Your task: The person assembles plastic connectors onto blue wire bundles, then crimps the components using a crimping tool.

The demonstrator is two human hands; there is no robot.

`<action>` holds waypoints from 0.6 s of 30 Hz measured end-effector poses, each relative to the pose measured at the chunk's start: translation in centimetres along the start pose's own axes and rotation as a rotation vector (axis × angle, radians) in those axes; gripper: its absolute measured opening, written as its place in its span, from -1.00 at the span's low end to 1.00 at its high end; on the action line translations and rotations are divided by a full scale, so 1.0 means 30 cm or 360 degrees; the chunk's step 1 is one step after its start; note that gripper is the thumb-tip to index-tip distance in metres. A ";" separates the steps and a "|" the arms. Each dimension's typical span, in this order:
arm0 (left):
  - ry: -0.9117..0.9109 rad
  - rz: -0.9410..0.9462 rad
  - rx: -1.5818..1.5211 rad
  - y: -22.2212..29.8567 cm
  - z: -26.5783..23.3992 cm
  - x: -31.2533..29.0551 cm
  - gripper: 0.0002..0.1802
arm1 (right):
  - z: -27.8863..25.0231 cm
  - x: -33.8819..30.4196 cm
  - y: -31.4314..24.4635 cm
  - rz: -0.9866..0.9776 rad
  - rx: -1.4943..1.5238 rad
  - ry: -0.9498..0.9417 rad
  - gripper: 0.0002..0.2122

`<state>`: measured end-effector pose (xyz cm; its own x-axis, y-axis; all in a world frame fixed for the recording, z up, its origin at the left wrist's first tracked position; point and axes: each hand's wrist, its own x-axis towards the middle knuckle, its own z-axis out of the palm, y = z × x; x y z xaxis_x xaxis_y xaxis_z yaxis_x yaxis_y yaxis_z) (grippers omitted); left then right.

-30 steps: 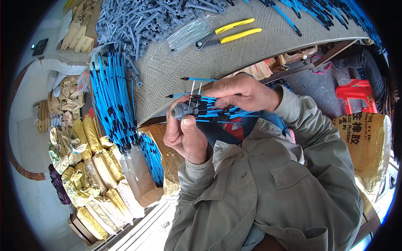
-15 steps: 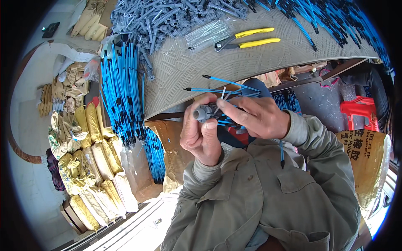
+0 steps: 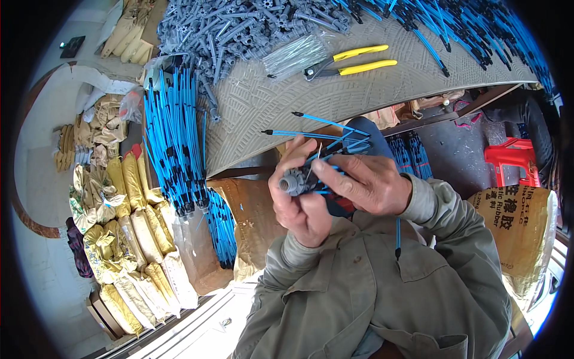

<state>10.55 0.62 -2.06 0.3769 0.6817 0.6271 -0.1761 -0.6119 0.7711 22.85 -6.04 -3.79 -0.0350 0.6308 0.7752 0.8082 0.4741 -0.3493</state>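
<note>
My left hand (image 3: 302,209) is closed around a grey plastic hub (image 3: 292,182) with a round, hollow end. Thin blue rods with black tips (image 3: 326,119) spread out from behind the hub, some toward the table and one hanging down by my jacket. My right hand (image 3: 372,184) pinches a thin pale strip (image 3: 318,152) against the hub's side with thumb and forefinger. The fingers partly hide where the strip meets the hub and rods.
On the table (image 3: 257,128) lie a heap of grey plastic hubs (image 3: 239,36), a bundle of clear strips (image 3: 294,58) and yellow-handled cutters (image 3: 350,61). Blue rods stand bunched at left (image 3: 176,131) and lie piled at far right (image 3: 472,30). A red stool (image 3: 511,158) is on the floor.
Both hands and the hub have shifted slightly down, the left also a little right. The hub's hollow end now faces more toward me. The strip is still held at its side.
</note>
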 end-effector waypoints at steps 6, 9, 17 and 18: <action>-0.0002 -0.0065 -0.0175 -0.007 0.006 0.000 -0.58 | -0.003 -0.018 -0.013 0.0349 0.0642 0.0202 -0.54; 0.0088 -0.0109 -0.0148 -0.009 0.006 -0.007 -0.54 | 0.015 -0.032 -0.022 0.0473 0.0750 0.0250 -0.58; 0.0166 -0.0197 -0.0084 -0.012 0.020 -0.016 -0.50 | 0.045 -0.030 0.001 0.0402 0.0718 0.0250 -0.64; 0.0154 -0.0204 -0.0080 -0.013 0.017 -0.017 -0.50 | 0.049 -0.032 -0.001 0.0368 0.0668 0.0253 -0.64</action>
<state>10.89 0.32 -2.72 0.3104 0.7899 0.5289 -0.1786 -0.4980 0.8486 21.99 -5.76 -5.28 0.2331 0.6627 0.7117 0.4770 0.5599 -0.6775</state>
